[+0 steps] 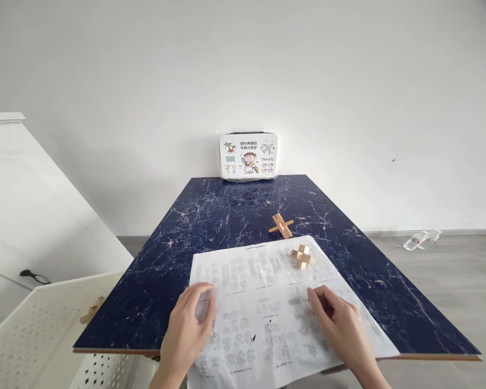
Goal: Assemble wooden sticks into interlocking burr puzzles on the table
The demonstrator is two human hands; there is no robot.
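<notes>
A large sheet of white paper [263, 302] printed with grey puzzle diagrams lies over the table's near part, its lower edge hanging past the front. My left hand [190, 324] rests at the sheet's left edge, thumb and curved fingers apart with nothing between them. On the right half of the paper my right hand [340, 324] lies with its fingers loosely curled; I see nothing held in it. Just beyond it, on the sheet, sits a wooden interlocking puzzle [302, 257] marked 2. Past the paper's far edge lies another wooden cross-shaped puzzle [281, 225] marked 3.
A white cartoon-printed case [249, 156] stands upright against the wall at the far end of the dark blue marbled table [227, 216]. Left of the table is a white perforated surface [28, 324] with a wooden piece [89, 313]. Clear plastic bottles [421, 240] lie on the floor at right.
</notes>
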